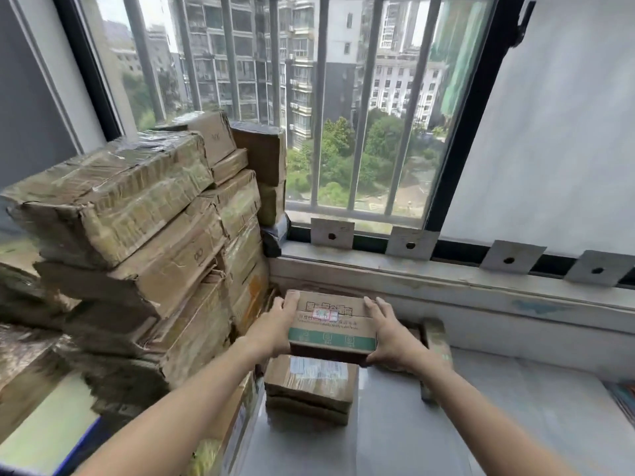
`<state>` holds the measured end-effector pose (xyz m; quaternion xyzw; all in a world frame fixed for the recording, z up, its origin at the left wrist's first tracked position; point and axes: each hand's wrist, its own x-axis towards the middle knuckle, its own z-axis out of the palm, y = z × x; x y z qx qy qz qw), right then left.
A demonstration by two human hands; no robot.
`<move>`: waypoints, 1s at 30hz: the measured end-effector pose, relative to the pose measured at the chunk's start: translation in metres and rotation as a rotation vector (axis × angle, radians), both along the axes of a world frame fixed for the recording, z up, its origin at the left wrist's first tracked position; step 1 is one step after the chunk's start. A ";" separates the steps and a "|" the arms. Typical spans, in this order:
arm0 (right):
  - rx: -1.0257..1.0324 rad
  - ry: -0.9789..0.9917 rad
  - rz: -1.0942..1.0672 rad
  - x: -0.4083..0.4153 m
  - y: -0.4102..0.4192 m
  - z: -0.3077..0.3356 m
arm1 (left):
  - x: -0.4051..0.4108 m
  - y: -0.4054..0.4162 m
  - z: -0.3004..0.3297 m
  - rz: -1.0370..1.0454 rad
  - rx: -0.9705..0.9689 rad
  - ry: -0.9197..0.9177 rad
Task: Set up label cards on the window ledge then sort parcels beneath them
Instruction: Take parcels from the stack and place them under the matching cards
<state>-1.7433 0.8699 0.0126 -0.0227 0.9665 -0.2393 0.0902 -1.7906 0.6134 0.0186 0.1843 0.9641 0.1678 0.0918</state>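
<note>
Both my hands hold a small cardboard parcel with a green band [331, 322] just below the window ledge [446, 273]. My left hand [278, 324] grips its left side and my right hand [385, 334] grips its right side. Several grey label cards with a dark dot lean against the window frame on the ledge; the leftmost card [332, 232] stands right above the held parcel, another card [411, 242] is to its right. A taped brown parcel [311, 386] lies on the grey surface just in front of the held one.
A tall, untidy stack of brown taped parcels [144, 235] fills the left side up to the window. A narrow parcel [436, 341] lies behind my right hand. The grey sill surface [515, 424] extends right; window bars [321, 97] stand behind the ledge.
</note>
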 end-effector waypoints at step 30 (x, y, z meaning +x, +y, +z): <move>0.058 -0.306 -0.116 -0.038 -0.031 -0.095 | -0.021 0.032 -0.112 -0.032 -0.240 -0.216</move>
